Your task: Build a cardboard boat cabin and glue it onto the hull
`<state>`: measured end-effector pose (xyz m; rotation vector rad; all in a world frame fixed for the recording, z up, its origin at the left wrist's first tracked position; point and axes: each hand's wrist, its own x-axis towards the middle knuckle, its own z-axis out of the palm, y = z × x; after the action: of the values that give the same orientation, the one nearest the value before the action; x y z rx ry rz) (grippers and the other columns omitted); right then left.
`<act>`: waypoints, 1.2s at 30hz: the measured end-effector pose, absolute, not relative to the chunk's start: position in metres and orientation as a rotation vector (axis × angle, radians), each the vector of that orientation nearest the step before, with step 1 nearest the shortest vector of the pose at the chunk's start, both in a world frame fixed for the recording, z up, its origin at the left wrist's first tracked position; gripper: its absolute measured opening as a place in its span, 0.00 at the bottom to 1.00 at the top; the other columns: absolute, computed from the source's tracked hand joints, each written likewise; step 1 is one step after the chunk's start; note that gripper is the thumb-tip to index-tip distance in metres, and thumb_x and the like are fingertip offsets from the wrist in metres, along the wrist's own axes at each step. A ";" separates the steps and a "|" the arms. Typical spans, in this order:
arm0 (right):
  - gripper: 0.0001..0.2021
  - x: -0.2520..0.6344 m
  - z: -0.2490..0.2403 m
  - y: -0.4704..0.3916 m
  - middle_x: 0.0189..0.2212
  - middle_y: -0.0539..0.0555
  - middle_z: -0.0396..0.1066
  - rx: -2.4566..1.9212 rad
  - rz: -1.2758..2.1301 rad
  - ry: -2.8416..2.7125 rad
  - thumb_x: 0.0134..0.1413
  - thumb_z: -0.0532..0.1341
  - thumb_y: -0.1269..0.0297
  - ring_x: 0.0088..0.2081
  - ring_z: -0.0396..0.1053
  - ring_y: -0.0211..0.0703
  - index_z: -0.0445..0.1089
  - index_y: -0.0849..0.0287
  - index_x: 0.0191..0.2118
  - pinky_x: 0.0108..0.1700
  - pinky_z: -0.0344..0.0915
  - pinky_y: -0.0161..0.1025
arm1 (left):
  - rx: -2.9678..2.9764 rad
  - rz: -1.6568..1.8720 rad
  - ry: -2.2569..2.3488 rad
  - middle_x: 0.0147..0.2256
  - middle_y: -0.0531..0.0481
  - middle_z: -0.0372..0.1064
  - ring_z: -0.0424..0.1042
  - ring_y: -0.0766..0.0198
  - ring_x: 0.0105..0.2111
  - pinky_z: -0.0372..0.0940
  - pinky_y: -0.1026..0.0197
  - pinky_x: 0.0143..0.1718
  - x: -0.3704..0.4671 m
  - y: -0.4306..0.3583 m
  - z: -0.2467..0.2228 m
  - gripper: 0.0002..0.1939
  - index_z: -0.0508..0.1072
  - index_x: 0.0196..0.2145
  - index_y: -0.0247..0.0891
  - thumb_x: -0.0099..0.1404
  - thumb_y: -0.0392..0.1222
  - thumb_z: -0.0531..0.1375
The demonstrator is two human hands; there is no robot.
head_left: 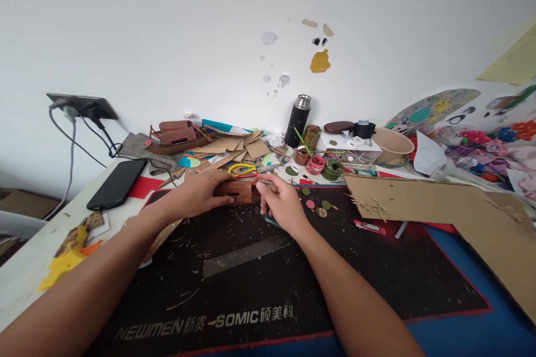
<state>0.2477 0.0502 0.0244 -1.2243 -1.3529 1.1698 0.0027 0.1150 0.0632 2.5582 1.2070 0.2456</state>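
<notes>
A small reddish-brown box-like piece (239, 192) with a slot in its side lies over the black mat in front of me. My left hand (205, 192) is closed on its left end, thumb along the near side and fingers over the top. At the right end of the piece is my right hand (281, 201), its fingers curled and pinched together. A bit of red shows by those fingertips, but what they hold is hidden. Under the right hand a dark green edge (272, 222) peeks out. Just behind the piece lie scissors with yellow handles (242, 169).
A brown model boat (178, 136) and cardboard scraps (221, 148) lie at the back. Open paint jars (315, 165) stand near a black flask (298, 121). Cardboard with thin sticks (372, 206) and a pink cutter (369, 227) are right; a phone (117, 184) is left.
</notes>
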 end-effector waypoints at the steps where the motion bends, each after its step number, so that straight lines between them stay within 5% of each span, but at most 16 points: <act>1: 0.23 0.249 0.023 0.051 0.23 0.43 0.69 -1.241 1.134 -1.372 0.66 0.63 0.46 0.22 0.70 0.39 0.72 0.57 0.58 0.25 0.66 0.36 | 2.574 0.270 1.184 0.52 0.40 0.77 0.73 0.43 0.54 0.66 0.46 0.53 0.003 0.115 0.062 0.21 0.77 0.51 0.42 0.68 0.59 0.63; 9: 0.19 0.262 0.021 0.055 0.27 0.49 0.76 -1.457 0.820 -1.628 0.72 0.61 0.50 0.30 0.76 0.46 0.75 0.53 0.60 0.37 0.69 0.41 | 2.537 0.233 1.234 0.48 0.40 0.79 0.76 0.46 0.46 0.67 0.49 0.45 0.003 0.117 0.059 0.25 0.76 0.53 0.41 0.72 0.62 0.58; 15: 0.18 0.264 0.028 0.054 0.44 0.56 0.84 -1.694 0.549 -1.868 0.72 0.62 0.54 0.46 0.80 0.54 0.76 0.53 0.61 0.48 0.68 0.44 | 2.545 0.247 1.237 0.49 0.39 0.79 0.77 0.45 0.47 0.69 0.49 0.45 0.002 0.119 0.056 0.27 0.76 0.55 0.41 0.71 0.63 0.57; 36: 0.19 0.260 0.033 0.052 0.47 0.60 0.83 -1.872 0.487 -2.052 0.76 0.59 0.57 0.48 0.79 0.57 0.71 0.57 0.65 0.47 0.65 0.44 | 2.574 0.210 1.312 0.54 0.35 0.79 0.77 0.38 0.52 0.69 0.43 0.52 0.004 0.117 0.046 0.29 0.75 0.57 0.40 0.71 0.64 0.58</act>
<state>0.2603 0.0520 0.0331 -1.8720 -2.0523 0.4867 0.0045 0.1167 0.0464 2.5743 1.3117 0.2100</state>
